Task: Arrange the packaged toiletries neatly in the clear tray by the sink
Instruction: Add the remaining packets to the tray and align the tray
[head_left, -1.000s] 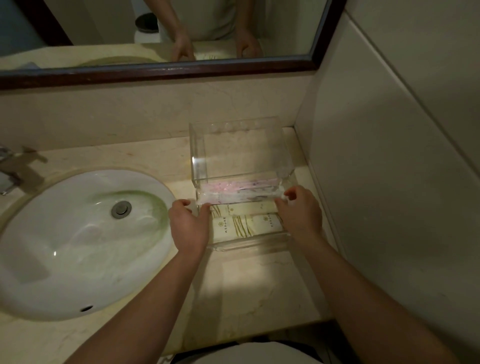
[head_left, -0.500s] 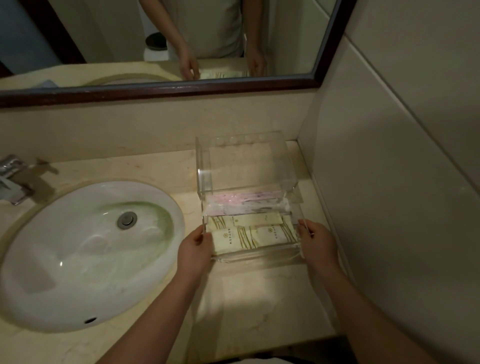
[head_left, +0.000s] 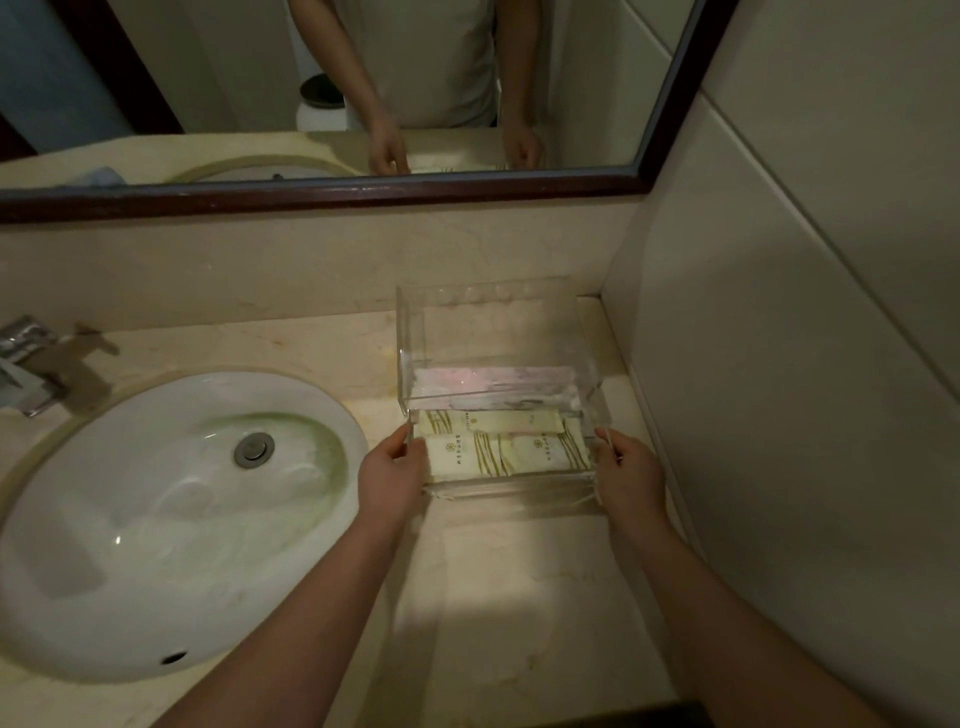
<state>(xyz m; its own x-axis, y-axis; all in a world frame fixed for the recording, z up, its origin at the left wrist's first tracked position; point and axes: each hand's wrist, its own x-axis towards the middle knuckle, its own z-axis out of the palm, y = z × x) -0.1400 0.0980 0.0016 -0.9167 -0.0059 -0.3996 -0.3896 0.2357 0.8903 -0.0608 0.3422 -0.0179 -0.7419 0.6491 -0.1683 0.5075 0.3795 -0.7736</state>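
Hands on both ends of the clear tray (head_left: 511, 491) is what we've got right now, center-right of the frame. Left hand (head_left: 392, 475) is curled against the tray's left end wall, thumb up along the edge, and right hand (head_left: 628, 475) is doing the same on the right end, fingers wrapped around that side. So both are gripping the tray itself, not the packets.

We can see the packaged toiletries (head_left: 501, 449) lying flat in the tray's low front section: cream wrappers with greenish-gold stripes and a small logo, a long thin one across the back and two wider ones side by side in front (they overlap a bit, so we can't tell the exact count). Behind them the tray rises into a taller clear box part (head_left: 493, 332), with a pinkish-white strip along its lower front.

Whole thing sits on the beige marble counter (head_left: 519, 597), tucked toward the tiled wall (head_left: 779, 364) on the right. White oval sink (head_left: 171, 519) fills the left of the frame, with a chrome faucet (head_left: 23, 364) at the far left edge. Dark-framed mirror (head_left: 363, 192) runs across the top, and it reflects our arms and the tray.
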